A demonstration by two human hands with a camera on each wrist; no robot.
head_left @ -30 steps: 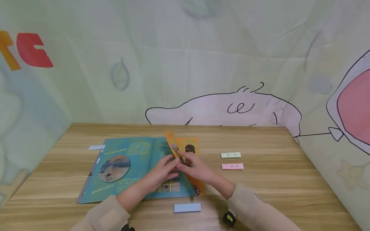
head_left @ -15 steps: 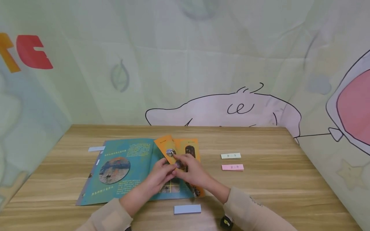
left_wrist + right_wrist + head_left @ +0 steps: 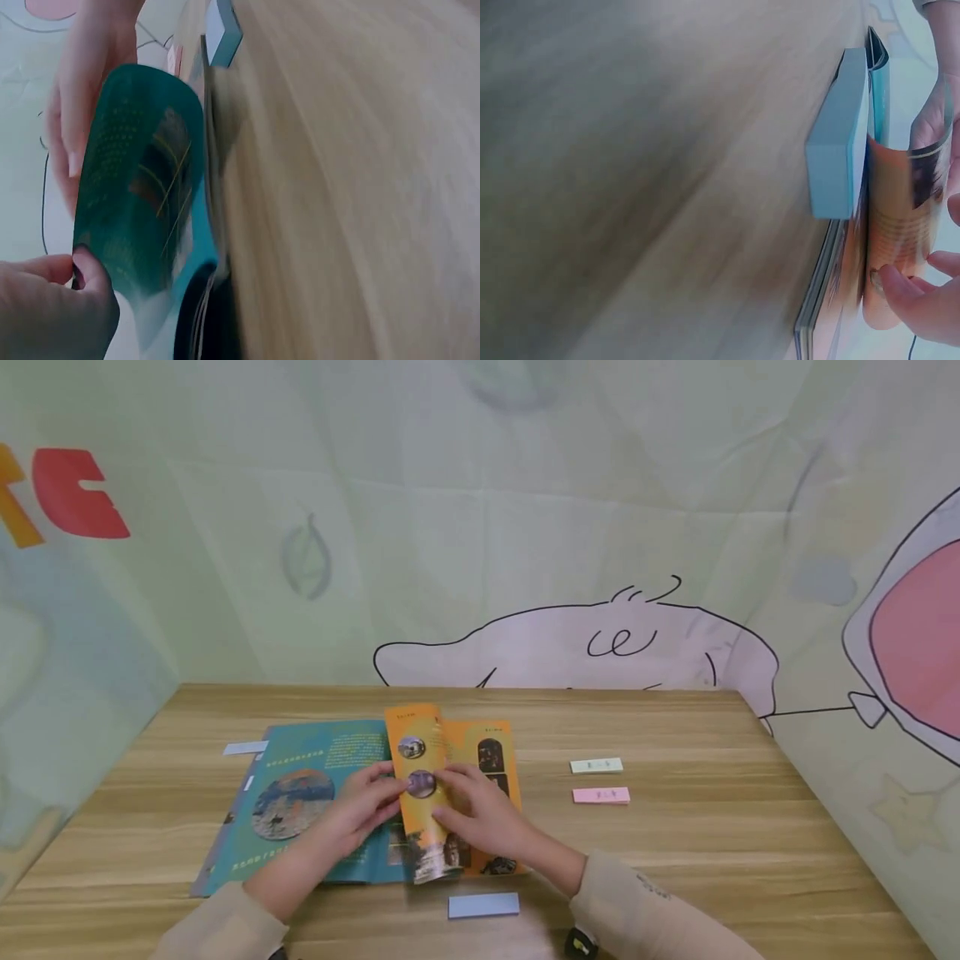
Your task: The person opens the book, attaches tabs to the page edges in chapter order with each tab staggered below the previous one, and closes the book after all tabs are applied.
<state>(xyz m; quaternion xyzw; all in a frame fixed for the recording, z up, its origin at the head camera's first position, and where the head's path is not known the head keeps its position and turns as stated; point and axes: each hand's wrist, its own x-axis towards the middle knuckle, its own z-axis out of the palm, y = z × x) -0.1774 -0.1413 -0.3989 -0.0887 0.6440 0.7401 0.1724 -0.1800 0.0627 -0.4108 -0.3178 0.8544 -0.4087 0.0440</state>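
Observation:
An open magazine (image 3: 358,747) lies on the wooden table, teal at left and orange at right. One page (image 3: 422,827), orange on the face toward me and teal behind, stands lifted and curved near the spine. Thumb and fingers of my left hand (image 3: 354,814) pinch its left edge, as the left wrist view also shows. My right hand (image 3: 483,814) rests loose-fingered against the orange face; in the right wrist view its thumb (image 3: 900,292) touches the curved page. Part of the teal right-hand page is hidden behind the lifted one.
A blue sticky-note pad (image 3: 483,906) lies just in front of the magazine. To the right are a pale green strip (image 3: 596,766) and a pink strip (image 3: 602,796), both with writing. A pale blue tab (image 3: 244,748) sticks out from the magazine's left edge.
The page has swung leftward from the right side, showing more of its orange face. My left hand has moved left with its edge; my right hand has shifted slightly left and its fingers have spread.

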